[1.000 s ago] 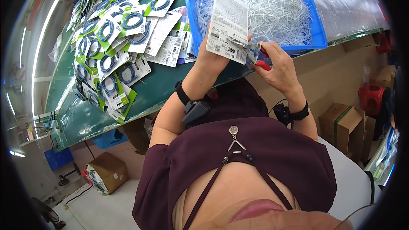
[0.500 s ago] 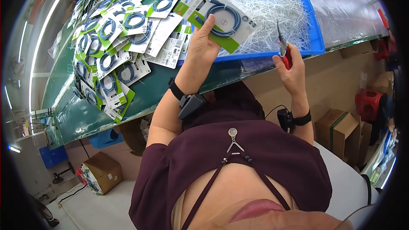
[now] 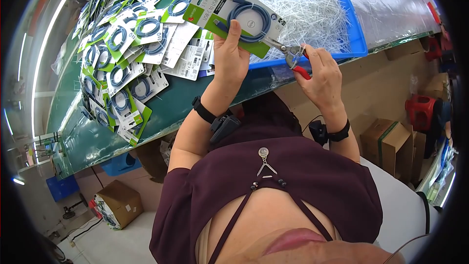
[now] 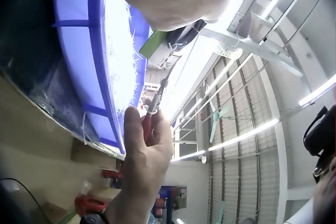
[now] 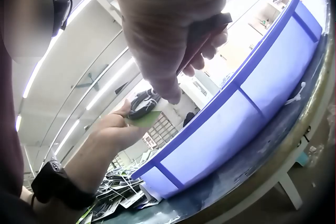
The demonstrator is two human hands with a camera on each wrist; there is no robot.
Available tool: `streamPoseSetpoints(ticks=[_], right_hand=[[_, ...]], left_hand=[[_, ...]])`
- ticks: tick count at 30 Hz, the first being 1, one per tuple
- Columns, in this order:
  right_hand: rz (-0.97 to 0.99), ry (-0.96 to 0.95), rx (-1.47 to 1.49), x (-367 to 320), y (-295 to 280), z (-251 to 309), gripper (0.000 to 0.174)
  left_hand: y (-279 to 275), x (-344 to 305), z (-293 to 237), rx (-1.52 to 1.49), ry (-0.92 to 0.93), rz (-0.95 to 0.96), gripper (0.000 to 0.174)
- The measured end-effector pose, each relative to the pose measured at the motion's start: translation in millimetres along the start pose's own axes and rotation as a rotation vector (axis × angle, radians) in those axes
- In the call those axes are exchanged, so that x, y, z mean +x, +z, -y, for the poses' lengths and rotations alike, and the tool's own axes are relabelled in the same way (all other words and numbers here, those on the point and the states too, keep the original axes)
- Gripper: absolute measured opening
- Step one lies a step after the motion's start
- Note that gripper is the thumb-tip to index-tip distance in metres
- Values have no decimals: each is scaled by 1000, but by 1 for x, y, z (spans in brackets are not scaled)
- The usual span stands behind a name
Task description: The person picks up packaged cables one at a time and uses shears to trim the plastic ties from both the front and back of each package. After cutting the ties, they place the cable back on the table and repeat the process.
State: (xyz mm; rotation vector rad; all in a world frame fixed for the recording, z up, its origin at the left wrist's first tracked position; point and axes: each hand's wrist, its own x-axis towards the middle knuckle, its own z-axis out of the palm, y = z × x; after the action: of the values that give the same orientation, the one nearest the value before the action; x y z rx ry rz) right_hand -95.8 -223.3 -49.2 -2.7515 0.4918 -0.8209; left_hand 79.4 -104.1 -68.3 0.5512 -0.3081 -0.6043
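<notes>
My left hand (image 3: 230,61) holds a packaged USB-C cable card (image 3: 207,12), thumb on its front. A blue-grey cable coil (image 3: 266,18) lies on the printed white and green face, with pale ties around it. In my right hand (image 3: 323,78) are red-handled cutting pliers (image 3: 291,57), gripped by the handles. Their metal tips reach the card's lower right edge, close to the coil's bottom. From the left wrist view, the pliers (image 4: 162,90) rise between thumb and fingers, pointing at the card (image 4: 154,44). The right wrist view shows the coil (image 5: 143,104) beyond the right hand.
Behind the card stands a blue tray (image 3: 360,44) filled with thin clear plastic strips (image 3: 317,14). Many similar cable packs (image 3: 119,76) lie heaped on the green table (image 3: 73,139) at left. Clear plastic sheeting (image 3: 391,10) covers the table at right.
The card's printed back faced me with the pliers at it. It turned to its cable side while the pliers drew away right, and the pliers have since come back to the card's edge.
</notes>
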Motion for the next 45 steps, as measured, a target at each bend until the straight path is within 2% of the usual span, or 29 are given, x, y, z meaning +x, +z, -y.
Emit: streamPoseSetpoints(ticks=[5, 8, 13, 16, 17, 20, 25, 28, 33, 37, 39, 41, 42, 44, 45], right_hand=[[-6, 0, -36, 2, 2, 0, 53], [6, -2, -75, 3, 0, 3, 54], [25, -18, -79, 2, 5, 0, 49], [132, 136, 475, 0, 21, -12, 43], [132, 131, 474, 5, 21, -10, 43], [176, 563, 1420, 19, 22, 8, 38], [120, 512, 1208, 37, 51, 36, 37], [64, 625, 1481, 35, 54, 46, 36], [110, 614, 1498, 36, 57, 43, 28], [184, 235, 779, 44, 51, 35, 25], [122, 15, 431, 54, 51, 13, 24], [-25, -7, 188, 64, 60, -23, 30], [-90, -25, 85, 70, 60, -39, 33], [-32, 45, -21, 75, 51, -65, 40], [17, 154, 232, 76, 49, -77, 42]], left_hand=[[3, -8, 5, 28, 70, 49, 30], [1, -14, 13, 207, 235, 83, 32], [3, -20, 17, 321, 320, 54, 32], [0, -14, 7, 148, 278, 45, 33], [0, -13, 6, 146, 283, 45, 33], [-3, -13, 6, 176, 283, 82, 35], [-8, -28, 15, 446, 308, 173, 36], [-4, -32, 10, 428, 298, 194, 34], [4, -22, -10, 222, 245, 125, 34], [-18, -17, -46, 154, 279, -101, 33], [-44, -27, -99, 466, 421, -241, 31], [-59, -63, -163, 247, 543, -389, 32], [-79, -92, -195, 351, 635, -474, 34], [-107, -162, -244, 617, 799, -607, 37], [-113, -193, -262, 783, 869, -642, 38]])
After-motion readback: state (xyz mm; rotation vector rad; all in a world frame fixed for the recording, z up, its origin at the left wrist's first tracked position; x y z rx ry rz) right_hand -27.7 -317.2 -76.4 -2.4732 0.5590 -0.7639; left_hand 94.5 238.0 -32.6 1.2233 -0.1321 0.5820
